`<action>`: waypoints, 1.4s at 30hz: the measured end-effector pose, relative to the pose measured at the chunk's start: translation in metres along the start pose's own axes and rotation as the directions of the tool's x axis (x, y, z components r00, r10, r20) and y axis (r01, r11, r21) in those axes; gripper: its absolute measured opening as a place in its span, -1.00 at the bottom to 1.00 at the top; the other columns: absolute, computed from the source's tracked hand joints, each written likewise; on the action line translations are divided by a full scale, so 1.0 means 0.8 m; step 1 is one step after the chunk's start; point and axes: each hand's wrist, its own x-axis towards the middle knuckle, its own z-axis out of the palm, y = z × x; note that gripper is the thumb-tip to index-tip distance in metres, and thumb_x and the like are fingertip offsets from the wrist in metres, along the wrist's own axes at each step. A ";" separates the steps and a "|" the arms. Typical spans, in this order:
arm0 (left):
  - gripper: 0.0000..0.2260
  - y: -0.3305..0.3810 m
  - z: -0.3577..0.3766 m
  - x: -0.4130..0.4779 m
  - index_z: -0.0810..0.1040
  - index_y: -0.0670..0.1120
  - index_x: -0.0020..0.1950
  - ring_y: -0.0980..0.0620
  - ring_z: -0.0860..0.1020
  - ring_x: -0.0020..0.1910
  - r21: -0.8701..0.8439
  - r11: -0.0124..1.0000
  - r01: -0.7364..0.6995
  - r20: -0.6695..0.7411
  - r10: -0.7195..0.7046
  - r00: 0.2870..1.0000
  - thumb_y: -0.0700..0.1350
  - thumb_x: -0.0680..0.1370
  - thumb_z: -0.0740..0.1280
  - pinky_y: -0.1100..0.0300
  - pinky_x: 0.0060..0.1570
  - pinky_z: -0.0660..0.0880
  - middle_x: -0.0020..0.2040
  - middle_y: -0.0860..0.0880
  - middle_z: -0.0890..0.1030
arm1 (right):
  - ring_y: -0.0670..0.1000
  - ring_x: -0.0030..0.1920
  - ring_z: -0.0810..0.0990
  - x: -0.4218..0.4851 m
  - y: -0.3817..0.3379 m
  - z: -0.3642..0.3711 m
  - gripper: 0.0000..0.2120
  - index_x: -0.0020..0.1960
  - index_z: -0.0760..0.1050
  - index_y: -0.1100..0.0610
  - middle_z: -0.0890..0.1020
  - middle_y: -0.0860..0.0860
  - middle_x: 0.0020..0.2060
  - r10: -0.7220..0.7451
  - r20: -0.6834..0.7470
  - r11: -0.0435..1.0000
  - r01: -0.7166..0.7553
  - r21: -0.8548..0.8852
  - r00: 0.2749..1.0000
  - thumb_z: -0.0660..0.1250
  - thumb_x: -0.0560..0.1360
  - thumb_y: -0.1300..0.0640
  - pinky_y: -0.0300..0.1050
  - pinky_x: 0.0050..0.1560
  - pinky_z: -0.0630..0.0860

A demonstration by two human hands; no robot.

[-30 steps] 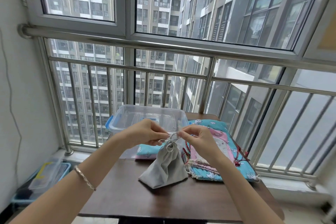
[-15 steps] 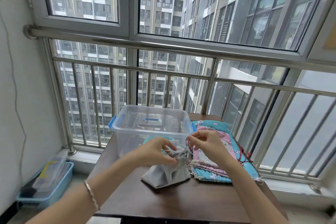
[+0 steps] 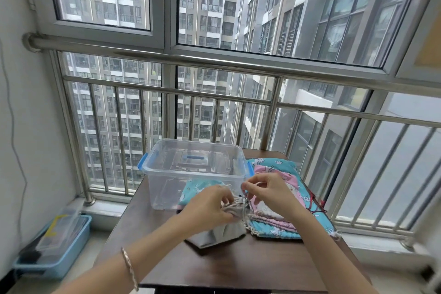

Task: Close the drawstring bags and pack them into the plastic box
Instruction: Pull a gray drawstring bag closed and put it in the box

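A grey drawstring bag (image 3: 220, 234) stands on the brown table (image 3: 250, 267), its neck bunched. My left hand (image 3: 210, 205) grips the gathered neck from the left. My right hand (image 3: 265, 186) pinches the white cord just above and to the right of the neck. Behind them sits the clear plastic box (image 3: 191, 169) with blue latches, and a turquoise bag (image 3: 191, 192) lies inside it. A pile of pink and turquoise patterned bags (image 3: 286, 219) lies to the right of the grey bag.
A metal railing (image 3: 214, 93) and windows close off the far side of the table. On the floor at the left stands a light blue tray (image 3: 55, 248) with a clear case in it. A white wall runs along the left.
The grey bag has sunk lower on the table and its neck is bunched tighter. My left hand moved from the cord down onto the neck, and the view tilted downward.
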 end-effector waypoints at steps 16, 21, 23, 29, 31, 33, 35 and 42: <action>-0.50 -0.010 -0.063 0.018 0.51 -0.21 0.22 -0.02 0.61 0.05 -0.743 0.625 0.241 0.259 -0.064 0.964 0.12 0.45 0.39 0.07 0.20 0.51 0.08 -0.10 0.63 | -0.03 -0.32 0.54 0.032 -0.083 0.006 -0.89 0.00 0.52 0.27 0.56 0.09 -0.24 0.089 0.083 0.996 -0.087 -0.033 0.993 0.29 0.49 0.29 -0.21 -0.33 0.49; -0.69 -0.027 -0.099 0.020 0.48 -0.18 0.27 -0.09 0.59 0.15 -0.805 0.549 0.226 0.212 -0.090 0.973 -0.04 0.60 0.25 0.08 0.20 0.51 0.20 -0.19 0.57 | -0.08 -0.38 0.42 0.068 -0.138 -0.008 -0.82 -0.10 0.50 0.27 0.49 0.08 -0.26 -0.006 0.070 0.939 -0.018 0.342 0.998 0.13 0.45 0.39 -0.25 -0.39 0.36; -0.62 -0.034 -0.112 0.027 0.41 -0.13 0.36 -0.12 0.55 0.22 -0.811 0.543 0.217 0.180 -0.122 0.976 -0.02 0.58 0.28 0.04 0.27 0.47 0.30 -0.22 0.50 | -0.06 -0.37 0.45 0.081 -0.157 -0.011 -0.79 -0.08 0.51 0.26 0.53 0.06 -0.27 -0.069 0.078 0.861 0.020 0.508 0.995 0.14 0.38 0.35 -0.19 -0.34 0.35; -0.64 -0.031 -0.156 0.052 0.42 -0.10 0.34 -0.08 0.62 0.02 -0.891 0.358 0.280 0.228 -0.180 0.957 0.06 0.62 0.17 0.00 0.05 0.60 0.15 -0.22 0.53 | -0.02 -0.31 0.50 0.115 -0.198 -0.015 -0.74 -0.10 0.52 0.19 0.57 0.07 -0.26 -0.188 0.045 0.486 0.054 0.872 0.981 0.08 0.45 0.37 -0.20 -0.29 0.50; -0.68 -0.028 -0.163 0.055 0.50 -0.18 0.21 -0.14 0.57 0.01 -0.881 0.301 0.364 0.334 -0.149 0.931 0.02 0.61 0.18 -0.08 -0.05 0.63 0.04 -0.21 0.55 | -0.03 -0.36 0.53 0.123 -0.205 -0.015 -0.68 -0.13 0.50 0.19 0.59 0.07 -0.30 -0.184 0.011 0.410 0.067 0.909 0.983 0.01 0.49 0.41 -0.24 -0.41 0.53; -0.70 -0.032 -0.169 0.062 0.56 -0.21 0.08 -0.13 0.56 -0.03 -0.888 0.245 0.390 0.370 -0.123 0.921 -0.01 0.62 0.18 0.02 -0.10 0.60 -0.01 -0.17 0.58 | -0.02 -0.36 0.54 0.129 -0.201 -0.019 -0.70 -0.13 0.48 0.21 0.57 0.08 -0.30 -0.193 0.003 0.445 0.085 0.892 0.981 0.00 0.50 0.42 -0.23 -0.40 0.53; -0.72 -0.040 -0.174 0.072 0.55 -0.17 0.07 -0.01 0.55 -0.18 -0.894 0.225 0.387 0.372 -0.109 0.922 0.00 0.63 0.18 0.14 -0.17 0.56 -0.09 -0.09 0.58 | -0.03 -0.33 0.50 0.134 -0.186 -0.025 -0.74 -0.13 0.47 0.24 0.53 0.11 -0.26 -0.170 -0.018 0.644 0.125 0.755 0.985 0.03 0.54 0.39 -0.24 -0.37 0.49; -0.43 -0.105 -0.177 0.113 0.36 -0.04 0.40 -0.11 0.55 0.14 -0.731 0.472 0.492 0.441 -0.223 0.870 -0.22 0.43 0.46 0.00 0.02 0.59 0.29 -0.13 0.43 | -0.08 -0.38 0.44 0.174 -0.090 -0.033 -0.83 -0.17 0.57 0.22 0.55 0.09 -0.26 0.126 0.040 0.944 -0.107 -0.313 0.991 0.25 0.55 0.26 -0.26 -0.36 0.41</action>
